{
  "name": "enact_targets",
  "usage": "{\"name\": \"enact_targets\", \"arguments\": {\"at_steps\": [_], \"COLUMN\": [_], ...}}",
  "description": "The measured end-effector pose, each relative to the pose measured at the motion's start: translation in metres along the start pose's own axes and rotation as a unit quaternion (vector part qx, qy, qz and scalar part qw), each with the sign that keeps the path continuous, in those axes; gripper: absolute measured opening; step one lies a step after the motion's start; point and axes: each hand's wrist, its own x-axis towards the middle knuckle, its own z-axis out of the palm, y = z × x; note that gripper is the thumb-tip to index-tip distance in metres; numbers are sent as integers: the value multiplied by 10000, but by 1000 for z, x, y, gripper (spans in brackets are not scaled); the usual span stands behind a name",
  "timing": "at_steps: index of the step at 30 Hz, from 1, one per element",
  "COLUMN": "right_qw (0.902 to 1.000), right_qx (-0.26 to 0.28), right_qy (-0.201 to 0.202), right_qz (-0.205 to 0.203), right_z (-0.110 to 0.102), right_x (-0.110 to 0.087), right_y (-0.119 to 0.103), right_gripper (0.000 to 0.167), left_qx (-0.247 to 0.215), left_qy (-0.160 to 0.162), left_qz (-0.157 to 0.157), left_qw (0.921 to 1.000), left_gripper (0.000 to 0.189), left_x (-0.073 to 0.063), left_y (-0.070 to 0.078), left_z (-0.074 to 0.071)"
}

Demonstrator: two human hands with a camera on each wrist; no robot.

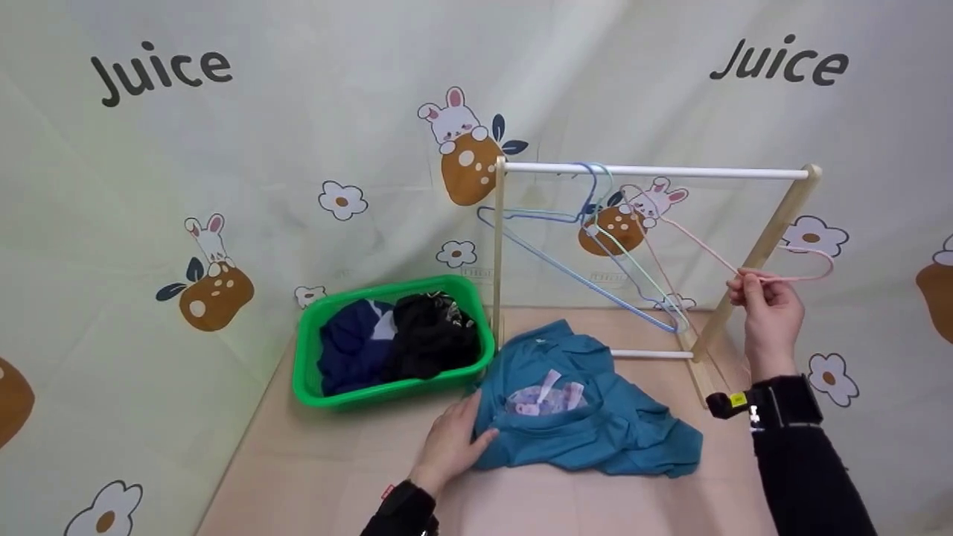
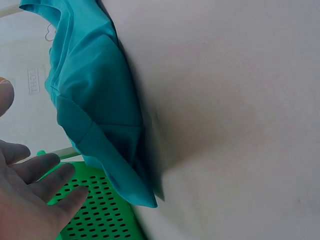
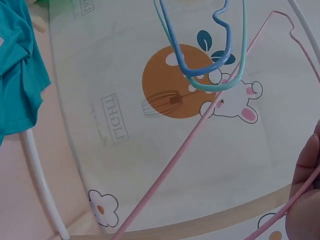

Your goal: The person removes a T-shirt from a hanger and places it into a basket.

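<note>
A teal shirt (image 1: 633,424) lies crumpled on the table, a pale printed patch with tags showing in its opening. My left hand (image 1: 450,443) is at the shirt's left edge. In the left wrist view its fingers (image 2: 45,167) are spread and fairly straight beside the teal cloth (image 2: 100,75), holding nothing. Over at the rack's right post, my right hand (image 1: 774,320) pinches a pink hanger (image 1: 700,243) between thumb and fingers near its hook. The hanger is tilted on its side, hook to the right; its long bar (image 3: 172,162) crosses the right wrist view.
A small rack (image 1: 655,171) with a white top rod and wooden posts stands behind the shirt. Blue (image 1: 573,279) and mint-green (image 1: 633,260) hangers hang from it. A green basket (image 1: 394,391) with dark clothes (image 1: 432,342) stands at left. Printed cloth covers the walls.
</note>
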Motion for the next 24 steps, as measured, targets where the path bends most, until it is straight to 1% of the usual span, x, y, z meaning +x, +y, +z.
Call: {"name": "enact_targets", "arguments": {"at_steps": [2,5,7,10,12,15,18,22,24], "right_qw": [9995,9967,9923,9845,9792,9724,9593,9375,9321], "right_qx": [-268,-728,-1114,-1549,-1761,-1999,-2476,-3113,-3244], "right_qy": [-123,-349,-538,-823,-1004,-1189,-1324,-1494,-1541], "right_qz": [73,96,74,57,70,194,311,438,478], "right_z": [5,14,20,29,36,44,51,59,64], "right_x": [8,21,29,38,43,49,55,61,64], "right_y": [-5,-13,-18,-26,-30,-35,-40,-47,-49], "right_gripper": [12,9,11,14,16,19,27,31,30], "left_qx": [79,167,182,197,197,163,103,94,107], "left_qy": [1,-110,-226,-420,-494,-602,-609,-674,-755], "left_qz": [23,-66,-181,-342,-403,-497,-542,-690,-775], "left_qw": [10000,9998,9994,9983,9978,9968,9966,9953,9941], "left_gripper": [70,74,78,83,85,87,88,90,92], "left_x": [-1,-1,0,2,3,6,8,9,9], "left_y": [0,2,5,9,12,15,15,14,13], "left_z": [1,2,3,6,9,14,19,26,31]}}
